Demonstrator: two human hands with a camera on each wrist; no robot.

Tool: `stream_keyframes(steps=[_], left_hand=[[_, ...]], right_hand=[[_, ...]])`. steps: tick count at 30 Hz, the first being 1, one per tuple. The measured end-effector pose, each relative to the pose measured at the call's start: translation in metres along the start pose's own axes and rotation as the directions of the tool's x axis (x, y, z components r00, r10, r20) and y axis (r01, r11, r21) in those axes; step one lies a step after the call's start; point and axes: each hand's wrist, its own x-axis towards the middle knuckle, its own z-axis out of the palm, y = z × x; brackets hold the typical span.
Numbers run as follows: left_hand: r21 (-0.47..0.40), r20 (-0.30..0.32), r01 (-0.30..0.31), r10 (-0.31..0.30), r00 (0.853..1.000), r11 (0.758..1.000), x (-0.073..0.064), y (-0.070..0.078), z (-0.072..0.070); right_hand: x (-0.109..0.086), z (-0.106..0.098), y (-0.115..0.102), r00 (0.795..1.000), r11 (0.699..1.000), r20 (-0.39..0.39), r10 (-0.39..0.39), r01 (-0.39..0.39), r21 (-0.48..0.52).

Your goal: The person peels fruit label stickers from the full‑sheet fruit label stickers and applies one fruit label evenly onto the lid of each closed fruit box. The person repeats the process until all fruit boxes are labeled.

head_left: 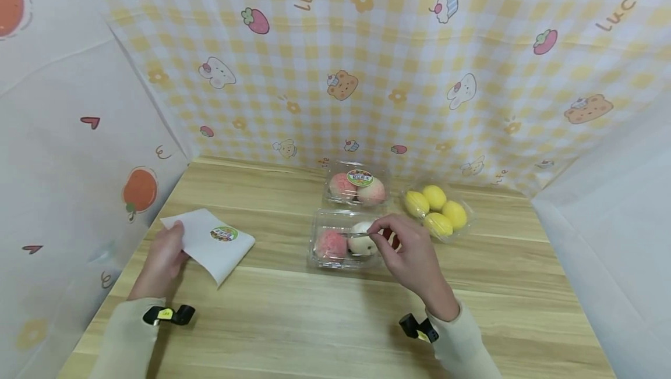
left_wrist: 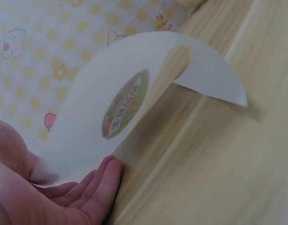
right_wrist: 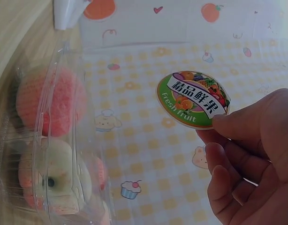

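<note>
My left hand (head_left: 166, 252) grips the corner of a white backing sheet (head_left: 201, 233), thumb on top and fingers beneath. One oval fruit sticker (left_wrist: 126, 104) is on the sheet, which curls over the table in the left wrist view. Between thumb and forefinger, my right hand (head_left: 411, 257) pinches a second oval sticker (right_wrist: 193, 99) by its edge; "Fresh fruit" is printed on it. That sticker is seen edge-on in the head view, over a closed clear plastic box (head_left: 321, 216). Inside the box are a pink peach (head_left: 331, 245) and a paler peach (head_left: 360, 242).
Behind the near box stands another clear box (head_left: 385, 170) of two peaches, with an oval label (head_left: 360, 178) on its lid. To its right, a clear pack holds several lemons (head_left: 438, 225). A patterned cloth (head_left: 293, 76) hangs along the table's back edge.
</note>
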Motion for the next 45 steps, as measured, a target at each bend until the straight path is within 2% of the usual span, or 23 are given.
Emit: stream_keyframes(steps=[4, 9, 14, 18, 24, 26, 29, 31, 33, 36, 37, 39, 41, 44, 45], left_hand=[[-0.006, -0.059, 0.012, -0.012, 0.998, 1.000, 0.003, 0.003, -0.008], [-0.011, -0.069, 0.056, -0.057, 0.996, 0.998, 0.002, 0.006, -0.018], [-0.007, -0.117, 0.082, -0.082, 0.990, 0.997, 0.004, 0.005, -0.026], [0.013, -0.135, 0.072, -0.070, 0.988, 0.997, 0.002, 0.004, -0.031], [-0.037, -0.126, -0.007, 0.003, 0.992, 0.999, -0.006, 0.002, -0.036], [-0.008, -0.138, -0.016, 0.015, 0.990, 1.000, -0.009, 0.003, -0.035], [0.114, -0.187, -0.017, 0.038, 0.982, 0.993, -0.015, 0.007, -0.030], [0.196, -0.204, -0.029, 0.069, 0.977, 0.980, -0.022, 0.012, -0.023], [0.281, -0.205, -0.075, 0.136, 0.969, 0.957, -0.030, 0.018, -0.013], [0.388, -0.166, -0.198, 0.279, 0.946, 0.900, -0.043, 0.027, 0.007], [0.419, -0.145, -0.249, 0.335, 0.931, 0.873, -0.049, 0.031, 0.015], [0.455, -0.095, -0.359, 0.445, 0.891, 0.815, -0.061, 0.038, 0.032], [0.445, -0.032, -0.473, 0.541, 0.840, 0.760, -0.074, 0.044, 0.051], [0.395, 0.075, -0.604, 0.631, 0.772, 0.693, -0.089, 0.051, 0.079], [0.375, 0.115, -0.632, 0.643, 0.758, 0.678, -0.093, 0.052, 0.089]], right_hand=[[0.000, 0.000, 0.000, 1.000, 1.000, 0.002, 0.007, -0.007, 0.001], [0.000, 0.000, 0.000, 1.000, 1.000, 0.006, 0.010, -0.010, 0.005], [0.000, -0.001, 0.000, 1.000, 1.000, 0.013, 0.016, -0.016, 0.005], [0.000, -0.001, 0.000, 1.000, 1.000, 0.016, 0.016, -0.016, 0.005], [0.001, -0.001, 0.003, 1.000, 1.000, 0.020, 0.010, -0.010, 0.012], [0.001, -0.002, 0.003, 1.000, 1.000, 0.022, 0.010, -0.010, 0.015], [0.002, -0.002, 0.004, 1.000, 1.000, 0.019, 0.007, -0.007, 0.017], [0.002, -0.002, 0.004, 1.000, 1.000, 0.013, 0.006, -0.007, 0.020], [0.003, -0.001, 0.006, 1.000, 1.000, 0.002, 0.005, -0.005, 0.024], [0.004, 0.000, 0.008, 1.000, 0.999, -0.012, 0.013, -0.012, 0.048], [0.004, 0.001, 0.009, 1.000, 0.998, -0.016, 0.019, -0.018, 0.061], [0.005, 0.001, 0.011, 0.999, 0.995, -0.018, 0.037, -0.035, 0.090], [0.005, 0.002, 0.012, 0.998, 0.991, -0.019, 0.064, -0.062, 0.121], [0.005, 0.003, 0.014, 0.994, 0.983, -0.018, 0.106, -0.102, 0.155], [0.005, 0.004, 0.014, 0.993, 0.980, -0.020, 0.120, -0.115, 0.162]])
